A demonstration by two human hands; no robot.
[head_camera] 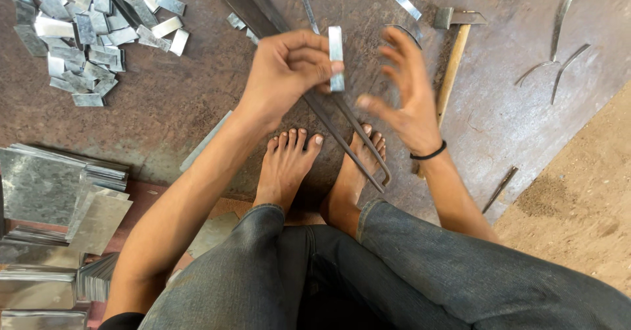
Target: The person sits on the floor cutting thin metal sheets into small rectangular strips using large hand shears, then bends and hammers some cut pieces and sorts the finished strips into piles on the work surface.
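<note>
Left hand (pixel 286 73) pinching a small metal strip (pixel 336 57), right hand (pixel 404 93) fingers spread wide, strip pile (pixel 92 34) beyond

Bare floor (pixel 171 106) left of hands; hammer (pixel 452 60) and long shears (pixel 315 93) crowd right.

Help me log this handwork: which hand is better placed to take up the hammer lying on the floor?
Probably the right hand: it is open and empty, close to the wooden-handled hammer. The left hand is busy, its fingers pinching a small metal strip.
</note>
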